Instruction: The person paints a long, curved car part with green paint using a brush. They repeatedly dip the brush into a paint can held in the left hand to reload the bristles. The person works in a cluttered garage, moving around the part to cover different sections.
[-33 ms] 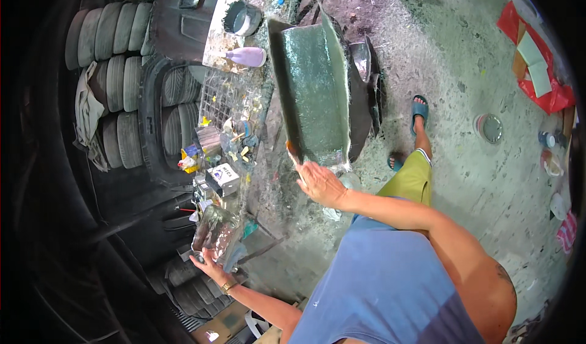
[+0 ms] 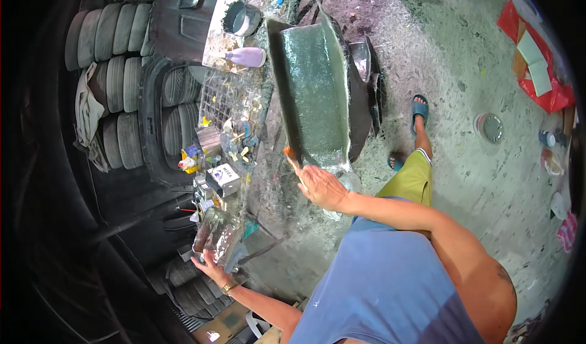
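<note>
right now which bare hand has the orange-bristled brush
The right bare hand holds the orange-bristled brush; the left bare hand, with a gold-coloured wristband, holds none.

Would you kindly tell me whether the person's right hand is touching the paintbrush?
Touching. The head view shows the right hand gripping the paintbrush by its handle, the orange-brown tip sticking out ahead.
</note>
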Tool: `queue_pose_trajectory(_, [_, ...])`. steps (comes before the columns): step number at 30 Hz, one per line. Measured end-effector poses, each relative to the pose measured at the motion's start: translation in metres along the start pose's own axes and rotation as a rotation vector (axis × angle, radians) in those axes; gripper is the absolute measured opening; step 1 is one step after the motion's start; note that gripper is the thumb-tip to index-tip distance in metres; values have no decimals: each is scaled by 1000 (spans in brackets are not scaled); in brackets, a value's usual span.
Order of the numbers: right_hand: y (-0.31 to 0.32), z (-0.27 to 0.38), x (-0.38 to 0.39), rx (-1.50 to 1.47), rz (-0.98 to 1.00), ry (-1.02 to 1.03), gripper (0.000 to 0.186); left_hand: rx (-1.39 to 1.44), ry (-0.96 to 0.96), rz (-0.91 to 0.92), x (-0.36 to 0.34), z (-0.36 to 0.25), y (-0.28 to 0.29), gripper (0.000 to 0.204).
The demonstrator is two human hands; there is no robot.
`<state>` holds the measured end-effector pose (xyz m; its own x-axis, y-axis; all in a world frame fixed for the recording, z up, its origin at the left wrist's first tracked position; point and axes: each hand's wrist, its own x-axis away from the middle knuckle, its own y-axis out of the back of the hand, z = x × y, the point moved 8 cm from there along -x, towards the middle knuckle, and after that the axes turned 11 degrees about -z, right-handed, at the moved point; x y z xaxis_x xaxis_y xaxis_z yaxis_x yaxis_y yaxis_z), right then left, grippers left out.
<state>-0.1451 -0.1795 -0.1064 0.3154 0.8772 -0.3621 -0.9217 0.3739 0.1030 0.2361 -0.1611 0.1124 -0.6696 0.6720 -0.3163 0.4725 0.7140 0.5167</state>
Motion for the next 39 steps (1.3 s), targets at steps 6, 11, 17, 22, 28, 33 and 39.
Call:
queue_pose_trajectory(6, [53, -11, -22, -237, -180, -288, 25, -77, 58, -25, -9, 36, 32, 81])
queue_pose_trajectory(11, [12, -46, -26, -129, -301, -279, 27, -95, 98, -31, -13, 48, 32, 86])
queue_pose_trajectory(17, [-20, -18, 6, 5, -59, -135, 36, -146, 149, -38, 4, 60, 34, 90])
queue_pose_trajectory(22, [-28, -4, 20, 73, 76, 0, 31, -207, 163, -21, 0, 80, 44, 92])
queue_pose_trajectory(28, [-6, 15, 19, 83, 118, 126, 29, -163, 112, -22, 6, 73, 29, 92])
queue_pose_trajectory(33, [59, 4, -17, -184, 199, -81, 23, -153, 118, -26, 2, 81, 32, 91])
queue_pose_trajectory(39, [32, -54, -80, -272, 274, -122, 12, -68, 66, -17, -3, 77, 27, 88])
